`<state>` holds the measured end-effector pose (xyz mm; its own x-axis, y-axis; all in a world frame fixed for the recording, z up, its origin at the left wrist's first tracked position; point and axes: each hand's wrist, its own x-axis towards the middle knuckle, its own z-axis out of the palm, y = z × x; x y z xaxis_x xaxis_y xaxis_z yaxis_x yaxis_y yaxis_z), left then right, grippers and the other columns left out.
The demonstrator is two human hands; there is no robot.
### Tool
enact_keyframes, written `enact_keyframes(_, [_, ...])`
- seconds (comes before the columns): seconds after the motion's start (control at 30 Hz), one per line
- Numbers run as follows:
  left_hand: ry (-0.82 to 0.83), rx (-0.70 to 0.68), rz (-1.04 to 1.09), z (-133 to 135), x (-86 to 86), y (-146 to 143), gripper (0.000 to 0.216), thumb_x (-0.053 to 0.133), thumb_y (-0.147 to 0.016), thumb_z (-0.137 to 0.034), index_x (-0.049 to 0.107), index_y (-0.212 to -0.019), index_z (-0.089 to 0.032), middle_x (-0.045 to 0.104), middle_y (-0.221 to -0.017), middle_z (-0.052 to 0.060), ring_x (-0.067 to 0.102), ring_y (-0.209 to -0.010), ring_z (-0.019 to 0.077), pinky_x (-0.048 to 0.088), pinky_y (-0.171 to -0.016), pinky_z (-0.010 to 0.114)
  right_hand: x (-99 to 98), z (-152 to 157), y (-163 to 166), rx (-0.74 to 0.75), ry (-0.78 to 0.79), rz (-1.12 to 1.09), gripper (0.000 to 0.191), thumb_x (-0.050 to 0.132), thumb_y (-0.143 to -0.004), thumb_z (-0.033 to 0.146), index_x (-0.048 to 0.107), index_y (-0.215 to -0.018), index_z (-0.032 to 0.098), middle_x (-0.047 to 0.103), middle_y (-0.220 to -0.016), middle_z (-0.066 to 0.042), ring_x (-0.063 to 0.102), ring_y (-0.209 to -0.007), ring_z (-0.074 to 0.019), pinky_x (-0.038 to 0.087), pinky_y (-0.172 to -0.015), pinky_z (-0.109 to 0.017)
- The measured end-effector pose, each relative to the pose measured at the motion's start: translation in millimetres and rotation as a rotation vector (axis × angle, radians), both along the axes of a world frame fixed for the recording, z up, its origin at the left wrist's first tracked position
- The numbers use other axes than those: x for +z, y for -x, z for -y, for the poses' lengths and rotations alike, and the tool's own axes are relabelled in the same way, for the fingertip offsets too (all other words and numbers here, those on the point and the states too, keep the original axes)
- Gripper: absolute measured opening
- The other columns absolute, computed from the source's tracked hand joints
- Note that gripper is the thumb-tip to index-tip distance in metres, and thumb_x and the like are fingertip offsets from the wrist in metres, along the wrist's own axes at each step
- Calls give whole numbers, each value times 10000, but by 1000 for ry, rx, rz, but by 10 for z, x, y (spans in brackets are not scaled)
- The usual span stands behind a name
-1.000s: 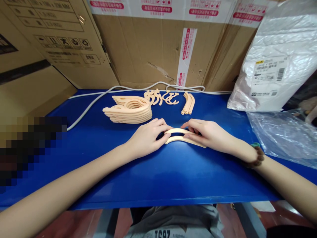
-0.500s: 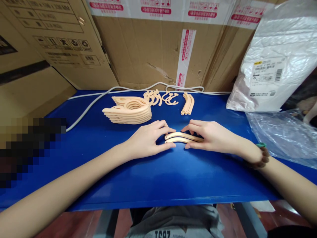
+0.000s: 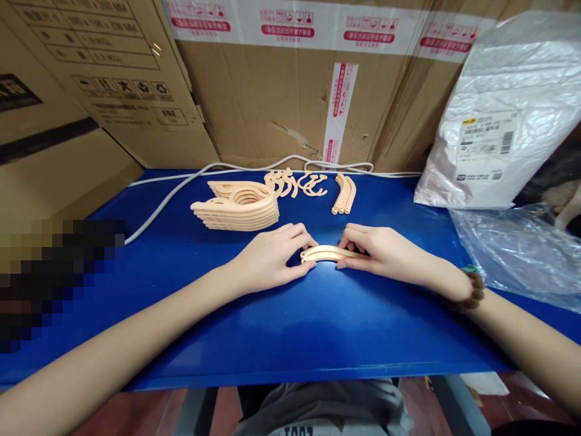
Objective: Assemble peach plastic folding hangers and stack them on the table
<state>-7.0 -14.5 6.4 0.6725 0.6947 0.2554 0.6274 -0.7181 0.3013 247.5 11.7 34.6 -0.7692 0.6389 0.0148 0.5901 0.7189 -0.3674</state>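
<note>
"Start left of your grip. What's there?"

"Behind and to the left, a neat stack of pale frames [image 3: 240, 219]. Then my left hand [image 3: 275, 257], thumb in front and fingertips behind, pinched narrowly over the near end of two curved strips [image 3: 324, 250]."

"And past that?"

"Small hooks [image 3: 285, 183], loose in two clusters straight behind the grip. The strips run between my hands, side by side and nearly flush – whether they're joined, I can't tell. A few more curved sticks [image 3: 344, 195] lie bunched just behind my right hand [image 3: 381, 251], which is closed on the strips' other stretch."

"So how far along are you?"

"Early on, I'd judge: this pair is lined up, the frames are piled, and the hooks and spare sticks lie apart, unattached. Right of everything, a white parcel [image 3: 481, 154] – nothing I'm touching."
</note>
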Motion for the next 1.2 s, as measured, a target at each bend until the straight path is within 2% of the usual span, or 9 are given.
enact_keyframes(0.23, [-291,-50,-229,28,20,-18,339,410,-988,-415,612,-1014,-144,590,-921,61,548,-838,216,407,-660,322,-2,24,25,20,-48,10,322,521,-932,506,581,-905,190,648,-885,-30,569,-697,-137,374,-616,-250])
enact_keyframes(0.3, [-322,-46,-242,31,15,-26,331,412,-990,-410,613,-979,-147,593,-897,55,548,-823,211,399,-651,321,-3,30,62,3,-141,31,352,459,-963,496,595,-878,183,653,-833,-35,570,-676,-142,368,-618,-256])
enact_keyframes(0.4, [-347,-27,-247,33,4,-40,304,407,-995,-370,612,-941,-152,596,-864,45,553,-810,203,391,-642,317,28,-40,155,-80,-366,21,380,383,-1000,435,618,-879,163,673,-799,-58,599,-711,-165,371,-657,-275])
enact_keyframes(0.5, [-340,-11,-238,36,-1,-49,290,421,-987,-367,615,-949,-155,601,-859,38,563,-807,200,390,-625,315,135,-289,296,-126,-549,54,286,422,-987,339,632,-933,153,697,-847,-68,618,-755,-182,343,-635,-282])
enact_keyframes(0.63, [-299,2,-224,33,-3,-59,277,423,-985,-360,612,-996,-157,615,-883,36,581,-814,193,407,-625,306,313,-871,534,-151,-729,290,272,416,-962,237,654,-918,113,692,-881,-123,599,-735,-205,270,-588,-314])
enact_keyframes(0.77, [-233,10,-209,27,-10,-61,275,410,-986,-356,599,-1051,-168,631,-931,38,604,-862,190,428,-650,296,324,-1411,754,-30,-714,384,276,423,-922,151,695,-904,105,684,-954,-156,590,-764,-205,293,-604,-321])
enact_keyframes(0.87, [-194,16,-194,25,-13,-51,270,406,-986,-360,582,-1082,-179,639,-954,37,615,-883,186,437,-665,291,228,-1626,890,11,-675,400,272,437,-892,97,709,-895,104,691,-954,-159,596,-772,-206,323,-618,-316])
enact_keyframes(1.03, [-98,47,-195,41,34,-44,240,421,-976,-370,540,-1087,-193,643,-951,23,629,-886,187,433,-649,285,103,-1708,1092,61,-674,421,299,419,-881,21,707,-900,101,704,-942,-146,608,-810,-205,352,-656,-317])
enact_keyframes(1.2, [-70,68,-299,68,127,-85,201,428,-962,-358,500,-990,-172,626,-847,27,615,-747,188,400,-573,294,179,-1684,1123,116,-693,457,255,447,-875,29,689,-907,105,698,-943,-128,607,-843,-212,362,-704,-329])
